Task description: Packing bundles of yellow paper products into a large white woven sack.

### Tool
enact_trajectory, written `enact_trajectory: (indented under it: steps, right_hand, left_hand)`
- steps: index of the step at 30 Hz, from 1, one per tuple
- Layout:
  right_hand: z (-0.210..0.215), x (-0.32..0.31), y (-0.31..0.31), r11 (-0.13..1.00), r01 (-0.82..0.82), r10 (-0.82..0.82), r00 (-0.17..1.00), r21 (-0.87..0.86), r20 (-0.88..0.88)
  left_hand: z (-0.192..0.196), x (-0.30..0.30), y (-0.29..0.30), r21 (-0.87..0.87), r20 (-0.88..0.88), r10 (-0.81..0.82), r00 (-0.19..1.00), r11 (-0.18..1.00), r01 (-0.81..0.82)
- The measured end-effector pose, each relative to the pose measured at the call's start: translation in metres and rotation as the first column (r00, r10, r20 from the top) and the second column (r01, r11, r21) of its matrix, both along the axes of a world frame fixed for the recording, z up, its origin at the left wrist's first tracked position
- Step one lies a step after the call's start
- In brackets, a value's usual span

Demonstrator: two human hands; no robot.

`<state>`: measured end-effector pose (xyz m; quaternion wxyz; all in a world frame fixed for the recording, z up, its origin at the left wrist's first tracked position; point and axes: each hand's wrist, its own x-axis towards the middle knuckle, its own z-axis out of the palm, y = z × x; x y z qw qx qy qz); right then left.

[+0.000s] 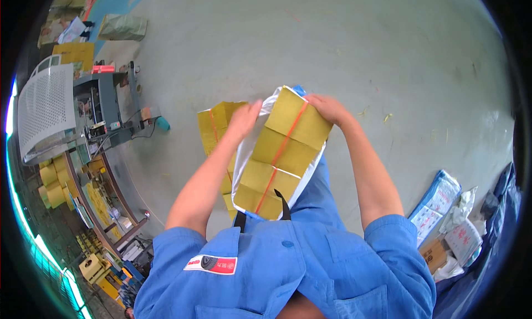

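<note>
In front of my body, a long bundle of yellow-brown folded paper tied with red string lies tilted in a white plastic bag. My left hand is closed on the bag's rim, left of the bundle's far end. At the far right corner, my right hand is closed around the edge of the bundle, and its fingertips are partly hidden. A bit of blue shows behind that far end. A second tied paper bundle stands to the left, partly behind my left forearm.
A grey machine with a perforated cover stands at the left, above a shelf rack with yellow rolls. At the right lie printed blue-and-white sacks, a cardboard box and a dark blue tarp. Small scraps dot the grey floor.
</note>
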<state>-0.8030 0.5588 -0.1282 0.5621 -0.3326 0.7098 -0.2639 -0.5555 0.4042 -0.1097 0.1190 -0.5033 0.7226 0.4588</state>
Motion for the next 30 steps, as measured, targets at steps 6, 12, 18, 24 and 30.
enact_trajectory:
  steps: [6, 12, 18, 24, 30]
  right_hand:
    - [0.017, 0.011, 0.0, 0.999, 0.021, -0.019, 0.998, 0.042, -0.06]
    - [0.014, 0.006, -0.012, 0.999, 0.0, 0.005, 0.993, 0.039, -0.12]
    - [-0.032, 0.027, 0.061, 0.525, 0.828, -0.783, 0.561, -0.198, 0.268]
    - [-0.035, 0.141, 0.124, 0.728, 0.684, -0.681, 0.714, -0.047, -0.163]
    - [-0.028, 0.147, 0.148, 0.713, 0.701, -0.683, 0.693, -0.009, -0.23]
  left_hand:
    - [0.077, -0.155, -0.006, -0.327, -0.211, -0.274, 0.938, 0.924, 0.197]
    - [0.01, -0.179, 0.0, 0.128, 0.149, -0.502, 0.852, 0.864, 0.487]
    - [0.005, -0.17, 0.01, 0.298, 0.271, -0.777, 0.568, 0.629, 0.718]
    - [0.005, -0.153, 0.004, 0.339, 0.163, -0.728, 0.666, 0.675, 0.655]
    - [0.028, -0.136, 0.013, 0.381, 0.185, -0.683, 0.706, 0.712, 0.589]
